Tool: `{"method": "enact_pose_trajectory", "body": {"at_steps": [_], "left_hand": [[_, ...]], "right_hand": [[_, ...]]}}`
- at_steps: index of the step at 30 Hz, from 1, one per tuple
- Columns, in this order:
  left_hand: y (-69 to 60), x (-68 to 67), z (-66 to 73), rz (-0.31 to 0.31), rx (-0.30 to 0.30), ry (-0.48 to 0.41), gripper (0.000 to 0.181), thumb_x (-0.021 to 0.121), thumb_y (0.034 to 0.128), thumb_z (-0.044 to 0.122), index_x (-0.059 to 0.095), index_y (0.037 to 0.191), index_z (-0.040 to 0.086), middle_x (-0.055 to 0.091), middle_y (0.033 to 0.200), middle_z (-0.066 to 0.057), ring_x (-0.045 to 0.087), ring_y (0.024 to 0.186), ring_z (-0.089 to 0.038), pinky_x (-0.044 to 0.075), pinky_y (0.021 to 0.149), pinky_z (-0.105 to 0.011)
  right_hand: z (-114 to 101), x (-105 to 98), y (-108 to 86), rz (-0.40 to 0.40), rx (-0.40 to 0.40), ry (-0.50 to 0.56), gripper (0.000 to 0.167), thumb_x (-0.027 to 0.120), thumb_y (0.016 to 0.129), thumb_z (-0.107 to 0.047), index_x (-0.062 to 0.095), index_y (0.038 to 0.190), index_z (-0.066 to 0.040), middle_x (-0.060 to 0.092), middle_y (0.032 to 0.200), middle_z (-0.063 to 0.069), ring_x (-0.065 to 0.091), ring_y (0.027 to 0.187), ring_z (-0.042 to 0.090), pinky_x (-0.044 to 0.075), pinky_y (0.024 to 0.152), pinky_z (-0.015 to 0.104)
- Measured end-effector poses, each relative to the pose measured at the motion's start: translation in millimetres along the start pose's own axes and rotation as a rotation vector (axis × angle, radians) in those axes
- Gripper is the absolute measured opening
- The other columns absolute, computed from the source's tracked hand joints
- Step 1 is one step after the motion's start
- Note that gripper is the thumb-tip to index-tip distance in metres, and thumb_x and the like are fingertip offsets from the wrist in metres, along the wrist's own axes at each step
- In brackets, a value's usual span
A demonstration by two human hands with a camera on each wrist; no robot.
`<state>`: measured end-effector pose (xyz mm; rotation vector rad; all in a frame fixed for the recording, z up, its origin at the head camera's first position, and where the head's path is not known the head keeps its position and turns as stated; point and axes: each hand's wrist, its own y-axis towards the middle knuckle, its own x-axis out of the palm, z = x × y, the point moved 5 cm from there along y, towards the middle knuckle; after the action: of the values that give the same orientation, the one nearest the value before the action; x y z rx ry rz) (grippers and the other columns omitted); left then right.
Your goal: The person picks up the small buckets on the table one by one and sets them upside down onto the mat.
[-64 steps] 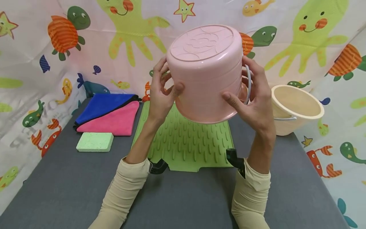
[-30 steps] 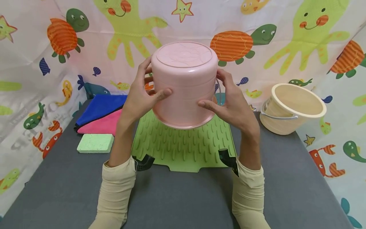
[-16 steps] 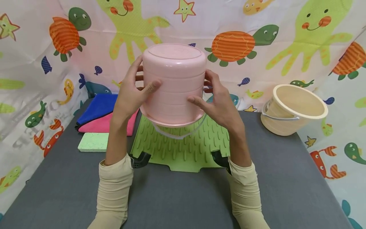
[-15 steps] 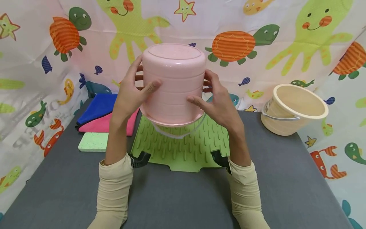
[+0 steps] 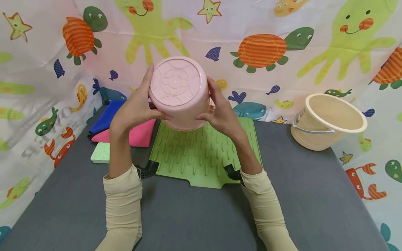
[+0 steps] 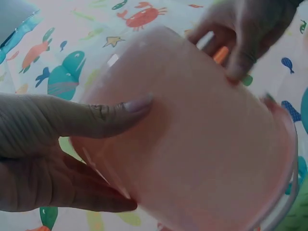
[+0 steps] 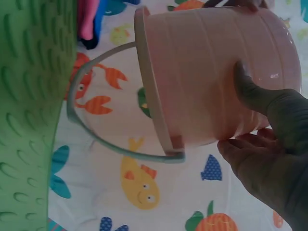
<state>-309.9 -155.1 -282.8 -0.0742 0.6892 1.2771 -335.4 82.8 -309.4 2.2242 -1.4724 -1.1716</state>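
Observation:
A pink bucket [image 5: 176, 83] is held in the air above the green mat [image 5: 201, 153], its round base with a flower relief turned up and toward me. My left hand [image 5: 135, 101] grips its left side, the thumb lying across the wall. On the opposite side my right hand [image 5: 221, 109] holds it with the thumb on the near wall; the fingers are partly hidden behind. In the right wrist view the bucket's grey handle [image 7: 96, 130] hangs loose from the rim. The left wrist view shows the bucket wall [image 6: 192, 134] close up, between both hands.
A cream bucket [image 5: 326, 118] with a grey handle stands upright at the back right of the grey table [image 5: 194, 219]. At the left lie folded blue and pink cloths [image 5: 141, 132] and a pale green sponge [image 5: 101, 152]. A patterned curtain [image 5: 194, 38] closes off the back.
The upside-down pink bucket has moved left in both hands. Its handle swung into view below the rim half a second ago; now the base tips toward me and the handle is hidden from the head view.

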Motion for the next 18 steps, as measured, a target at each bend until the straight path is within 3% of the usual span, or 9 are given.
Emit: {"method": "enact_pose_trajectory", "body": {"at_steps": [3, 8, 10, 13, 18], "left_hand": [[0.2, 0.2, -1.6, -0.017, 0.006, 0.074, 0.145, 0.096, 0.0722, 0.007, -0.01, 0.169, 0.023, 0.019, 0.176, -0.004, 0.027, 0.161, -0.025, 0.025, 0.131, -0.055], [-4.7, 0.3, 0.5, -0.056, -0.033, 0.163, 0.143, 0.096, 0.0753, 0.019, -0.012, 0.168, 0.022, 0.022, 0.175, -0.01, 0.029, 0.16, -0.029, 0.026, 0.13, -0.056], [-8.0, 0.3, 3.8, -0.083, -0.064, 0.169, 0.142, 0.096, 0.0769, 0.026, -0.014, 0.168, 0.025, 0.022, 0.175, -0.01, 0.035, 0.157, -0.03, 0.032, 0.126, -0.057], [-12.8, 1.0, 3.8, -0.139, -0.14, 0.2, 0.136, 0.093, 0.0784, 0.039, -0.007, 0.169, 0.025, 0.032, 0.17, -0.012, 0.044, 0.149, -0.03, 0.041, 0.119, -0.058], [-13.6, 13.6, -15.0, -0.324, -0.305, 0.279, 0.117, 0.087, 0.0818, 0.052, 0.014, 0.165, 0.014, 0.046, 0.157, -0.017, 0.049, 0.142, -0.036, 0.043, 0.116, -0.06]], "right_hand": [[8.5, 7.7, 0.4, -0.034, 0.04, -0.001, 0.113, 0.087, 0.077, 0.008, 0.018, 0.165, -0.008, 0.029, 0.172, 0.013, 0.03, 0.161, 0.022, 0.033, 0.13, 0.037], [13.5, 8.5, -1.8, -0.105, 0.113, -0.034, 0.113, 0.089, 0.079, 0.0, 0.016, 0.165, -0.009, 0.031, 0.171, 0.014, 0.037, 0.158, 0.028, 0.04, 0.126, 0.041], [12.8, 5.7, -3.0, -0.149, 0.145, -0.043, 0.114, 0.09, 0.079, -0.005, 0.015, 0.166, -0.01, 0.031, 0.171, 0.014, 0.038, 0.157, 0.031, 0.042, 0.125, 0.043], [14.2, 3.6, -7.6, -0.266, 0.229, -0.033, 0.114, 0.091, 0.081, -0.012, 0.016, 0.166, -0.012, 0.034, 0.169, 0.013, 0.043, 0.154, 0.033, 0.044, 0.123, 0.044], [25.0, 8.8, -19.5, -0.527, 0.357, -0.043, 0.105, 0.086, 0.088, -0.016, 0.016, 0.166, -0.007, 0.042, 0.163, 0.015, 0.05, 0.146, 0.036, 0.048, 0.119, 0.05]]}}
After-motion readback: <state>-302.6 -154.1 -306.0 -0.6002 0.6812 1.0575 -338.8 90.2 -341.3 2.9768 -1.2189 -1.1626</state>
